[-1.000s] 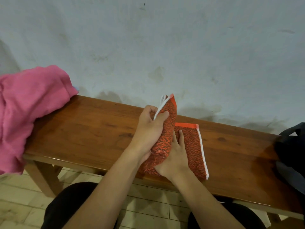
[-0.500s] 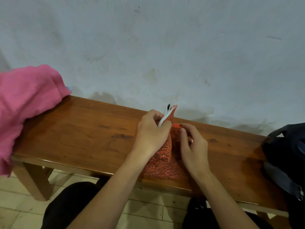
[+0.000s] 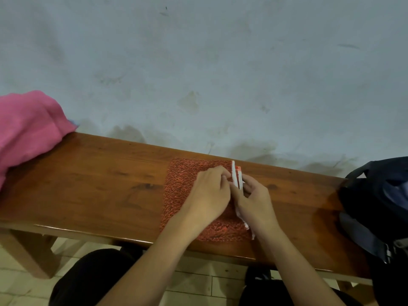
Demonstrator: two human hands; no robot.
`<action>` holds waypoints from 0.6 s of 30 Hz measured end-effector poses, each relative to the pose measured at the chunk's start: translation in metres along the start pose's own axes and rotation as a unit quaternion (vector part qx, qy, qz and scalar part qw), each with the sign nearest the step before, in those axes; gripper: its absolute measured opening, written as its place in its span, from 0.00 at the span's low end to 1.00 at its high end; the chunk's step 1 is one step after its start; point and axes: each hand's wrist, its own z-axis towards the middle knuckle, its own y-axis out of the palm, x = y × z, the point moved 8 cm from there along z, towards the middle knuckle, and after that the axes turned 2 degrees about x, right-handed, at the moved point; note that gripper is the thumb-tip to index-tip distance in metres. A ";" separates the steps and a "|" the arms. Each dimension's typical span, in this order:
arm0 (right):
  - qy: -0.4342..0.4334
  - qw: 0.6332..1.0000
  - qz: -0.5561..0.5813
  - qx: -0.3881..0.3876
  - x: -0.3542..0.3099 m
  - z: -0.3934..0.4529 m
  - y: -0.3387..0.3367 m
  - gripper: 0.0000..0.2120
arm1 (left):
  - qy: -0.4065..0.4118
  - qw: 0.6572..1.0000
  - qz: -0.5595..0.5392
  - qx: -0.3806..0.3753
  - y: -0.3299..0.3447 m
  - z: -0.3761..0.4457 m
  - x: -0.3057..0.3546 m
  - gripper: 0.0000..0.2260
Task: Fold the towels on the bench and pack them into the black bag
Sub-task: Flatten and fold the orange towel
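Lying flat, orange towel [image 3: 187, 191] lengthwise front-to-back.

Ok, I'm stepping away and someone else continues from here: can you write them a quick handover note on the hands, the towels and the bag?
Left hand and right hand pinch the white-trimmed edge of the orange terry towel, which lies folded flat mid wooden bench.
Pink crumpled towel sits unfolded at the bench's left end.
Black fabric bag rests at the right end.
Left: finish the orange towel, fold the pink one, pack both.
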 end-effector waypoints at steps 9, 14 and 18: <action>-0.021 0.982 -0.183 0.051 -0.003 -0.015 -0.012 0.18 | 0.062 0.962 0.264 -0.002 -0.025 0.019 -0.033 0.23; -0.015 0.988 -0.152 -0.005 0.003 -0.019 -0.006 0.16 | 0.038 0.965 0.256 -0.034 -0.032 0.039 -0.047 0.15; -0.046 0.980 -0.191 0.004 0.000 -0.017 -0.011 0.11 | 0.001 0.968 0.239 -0.080 -0.041 0.032 -0.061 0.07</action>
